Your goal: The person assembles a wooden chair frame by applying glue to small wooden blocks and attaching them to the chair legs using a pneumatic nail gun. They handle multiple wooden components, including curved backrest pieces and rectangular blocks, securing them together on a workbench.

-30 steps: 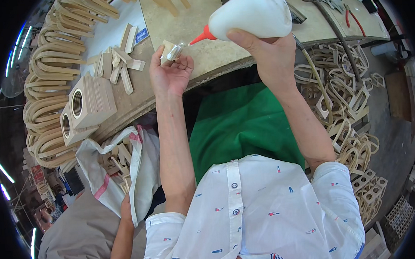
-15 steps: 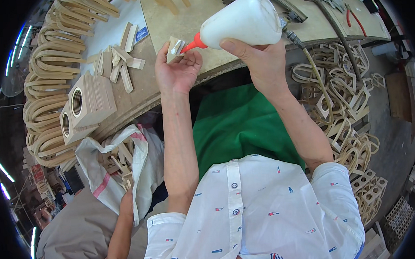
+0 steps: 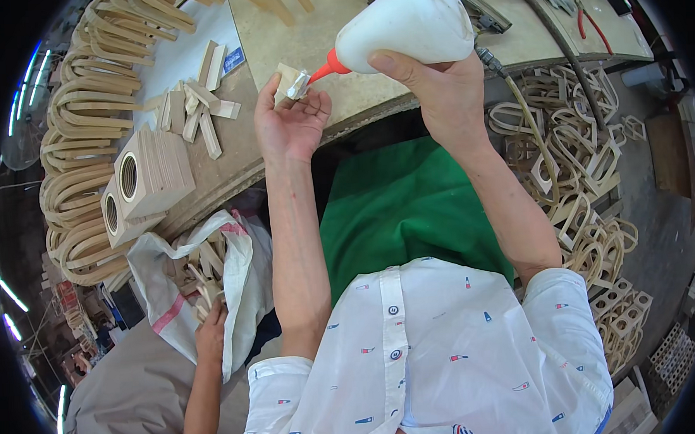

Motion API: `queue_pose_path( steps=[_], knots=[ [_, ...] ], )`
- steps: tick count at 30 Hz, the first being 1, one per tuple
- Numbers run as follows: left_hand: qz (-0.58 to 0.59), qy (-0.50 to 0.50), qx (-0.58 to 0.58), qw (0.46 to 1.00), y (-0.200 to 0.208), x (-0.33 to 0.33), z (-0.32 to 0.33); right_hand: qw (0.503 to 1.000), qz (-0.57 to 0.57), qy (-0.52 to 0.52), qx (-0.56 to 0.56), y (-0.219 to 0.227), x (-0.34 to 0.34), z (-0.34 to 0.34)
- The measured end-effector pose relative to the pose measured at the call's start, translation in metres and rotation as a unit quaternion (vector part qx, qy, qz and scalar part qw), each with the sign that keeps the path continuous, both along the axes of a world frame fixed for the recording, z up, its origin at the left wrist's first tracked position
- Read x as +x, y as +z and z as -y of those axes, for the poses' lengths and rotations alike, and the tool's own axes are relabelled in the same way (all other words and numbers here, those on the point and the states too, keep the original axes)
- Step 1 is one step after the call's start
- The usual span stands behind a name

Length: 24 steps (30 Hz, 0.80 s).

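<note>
My left hand [image 3: 293,122] is closed on a small wooden block [image 3: 286,78], palm up above the bench's front edge. White glue [image 3: 298,85] lies on the side of the block facing right. In my right hand [image 3: 443,92] is a big white squeeze bottle [image 3: 405,27], tipped sideways with its base up to the right. Its red nozzle [image 3: 327,66] points down to the left, and the tip meets the glue at the block. The fingers behind the bottle are partly hidden.
Wooden strips [image 3: 203,107] and stacked boards with round holes [image 3: 155,171] lie left on the bench, beside rows of bent-wood loops [image 3: 89,151]. Below, a co-worker's hand [image 3: 210,331] reaches into a white sack [image 3: 246,299] of wood pieces. Right: an air hose [image 3: 525,108], pliers [image 3: 594,29], piled wooden frames [image 3: 585,160].
The bottle has moved slightly up, and more white glue shows on the block. My left hand has shifted a little left. The co-worker's hand in the sack has risen, with wood pieces at its fingers.
</note>
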State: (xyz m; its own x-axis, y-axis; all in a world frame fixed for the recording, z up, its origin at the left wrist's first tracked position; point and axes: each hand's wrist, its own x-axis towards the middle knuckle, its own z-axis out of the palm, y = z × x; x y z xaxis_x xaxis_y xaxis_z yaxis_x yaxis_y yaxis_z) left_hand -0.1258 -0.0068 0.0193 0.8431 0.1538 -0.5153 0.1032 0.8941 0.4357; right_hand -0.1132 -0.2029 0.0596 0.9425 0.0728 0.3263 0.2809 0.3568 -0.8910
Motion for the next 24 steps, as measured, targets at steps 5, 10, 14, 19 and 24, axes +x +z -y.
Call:
queue_pose_path(
  steps=[5,10,14,19,24],
  knots=[
    [-0.011,0.006,0.030,0.999,-0.004,-0.002,-0.002,0.995,-0.017,-0.082,-0.052,0.011,-0.008,-0.005],
    [-0.004,0.015,-0.010,1.000,-0.006,-0.003,-0.009,0.998,-0.039,-0.009,0.041,-0.004,0.006,0.006],
    [-0.008,0.023,-0.037,0.999,-0.003,-0.003,-0.006,0.982,-0.110,0.028,0.154,-0.004,0.004,0.001],
    [-0.007,0.023,-0.032,0.999,0.000,-0.004,-0.002,0.976,-0.132,0.040,0.169,-0.011,0.005,0.000],
    [-0.004,0.020,-0.033,0.999,-0.001,-0.003,0.000,0.974,-0.137,0.052,0.170,-0.013,0.006,-0.002]
  ],
)
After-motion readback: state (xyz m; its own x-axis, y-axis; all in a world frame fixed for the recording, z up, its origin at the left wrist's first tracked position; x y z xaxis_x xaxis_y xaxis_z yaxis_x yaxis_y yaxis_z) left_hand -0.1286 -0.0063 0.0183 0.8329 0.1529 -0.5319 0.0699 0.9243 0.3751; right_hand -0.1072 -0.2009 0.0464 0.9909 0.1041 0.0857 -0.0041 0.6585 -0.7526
